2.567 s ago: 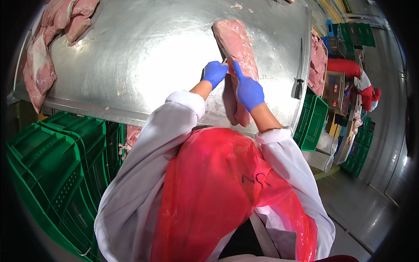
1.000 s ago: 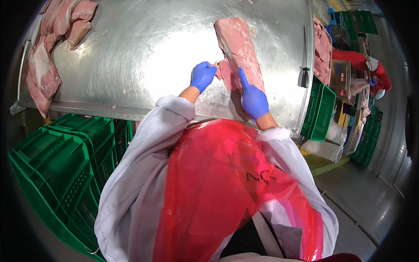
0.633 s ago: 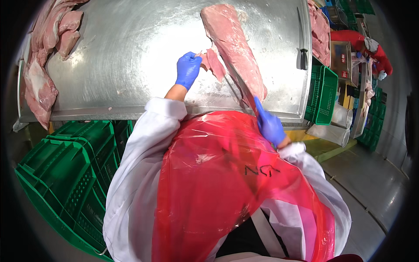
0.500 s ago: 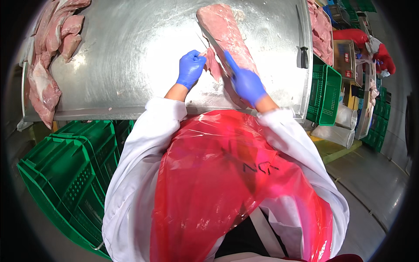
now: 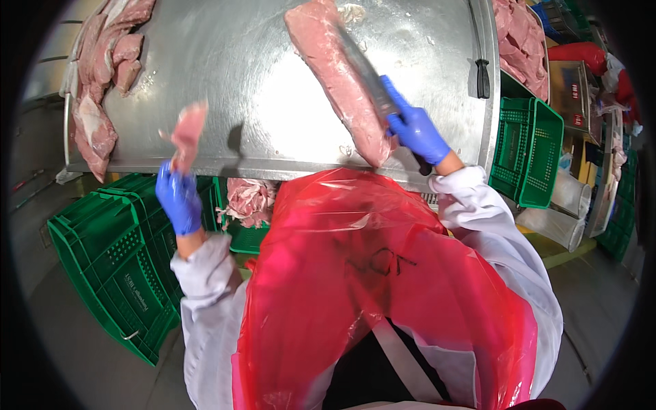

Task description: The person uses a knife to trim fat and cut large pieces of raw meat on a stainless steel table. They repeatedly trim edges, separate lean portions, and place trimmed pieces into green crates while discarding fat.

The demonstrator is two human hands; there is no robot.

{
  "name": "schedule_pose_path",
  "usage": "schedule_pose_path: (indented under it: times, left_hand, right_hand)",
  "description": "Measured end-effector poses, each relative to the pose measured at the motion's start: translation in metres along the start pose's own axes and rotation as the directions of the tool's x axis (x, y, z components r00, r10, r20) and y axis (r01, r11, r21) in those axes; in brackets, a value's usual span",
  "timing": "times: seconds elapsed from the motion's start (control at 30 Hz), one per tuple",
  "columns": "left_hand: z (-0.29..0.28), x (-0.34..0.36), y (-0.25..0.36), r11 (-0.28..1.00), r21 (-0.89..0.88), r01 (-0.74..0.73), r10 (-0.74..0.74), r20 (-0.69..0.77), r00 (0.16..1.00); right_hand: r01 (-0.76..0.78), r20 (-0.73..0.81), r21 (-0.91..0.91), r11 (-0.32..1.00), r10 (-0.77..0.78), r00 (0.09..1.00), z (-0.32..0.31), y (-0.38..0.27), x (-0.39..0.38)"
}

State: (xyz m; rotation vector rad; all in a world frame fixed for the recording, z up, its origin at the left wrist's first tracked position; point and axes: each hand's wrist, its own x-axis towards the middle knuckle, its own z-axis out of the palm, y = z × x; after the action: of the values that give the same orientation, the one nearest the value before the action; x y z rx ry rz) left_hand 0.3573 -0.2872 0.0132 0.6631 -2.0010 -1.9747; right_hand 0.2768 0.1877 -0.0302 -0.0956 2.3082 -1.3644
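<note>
A long pink meat loin [image 5: 338, 85] lies on the steel table [image 5: 232, 61], its near end close to the front edge. My right hand [image 5: 418, 130], in a blue glove, is closed around the dark handle of a knife [image 5: 365, 65]. The long blade points away from me and lies along the loin's right side. Off to the left, my gloved left hand [image 5: 179, 198] grips a thin strip of meat trimming [image 5: 188, 133], which sticks up from the fingers and is blurred by motion. That hand is at the table's front edge, beside the green crates.
Below the table edge, a green crate holds pale trimmings [image 5: 250, 200]. Stacked green crates [image 5: 116, 239] stand at the left. More meat [image 5: 96, 133] lies on the table's left end. A sharpening rod [image 5: 482, 78] rests near the right edge, beside another green crate [image 5: 526, 150].
My left hand has moved left and nearer to me, carrying the trimming off the loin. My right hand with the knife has shifted slightly right. The trimmings crate has come into view.
</note>
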Motion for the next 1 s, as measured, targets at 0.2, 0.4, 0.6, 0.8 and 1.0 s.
schedule_pose_path:
  times: [0.2,0.4,0.6,0.8,1.0]
  left_hand:
    - [-0.173,-0.067,-0.112,0.05,0.964,0.261,-0.369,-0.225,0.902]
    - [0.116,-0.015,-0.056,0.116,0.655,-0.747,-0.041,0.755,0.655]
    - [0.327,0.036,-0.052,-0.048,0.057,-0.997,-0.107,0.992,0.062]
    - [0.372,0.006,-0.075,-0.029,0.453,-0.891,0.043,0.891,0.452]
    - [0.396,0.029,-0.065,0.095,0.4,-0.912,-0.063,0.916,0.395]
  right_hand:
    - [-0.079,-0.242,0.143,0.986,0.113,0.964,-0.07,0.064,-0.039]
    - [-0.086,-0.227,0.248,0.965,0.144,0.963,-0.074,0.094,-0.065]
    - [-0.023,-0.247,0.22,0.975,0.079,0.966,-0.091,0.093,-0.1]
    - [-0.059,-0.403,0.398,0.916,0.232,0.885,-0.092,0.133,-0.153]
    - [-0.009,-0.435,0.556,0.831,0.3,0.849,-0.081,0.143,-0.157]
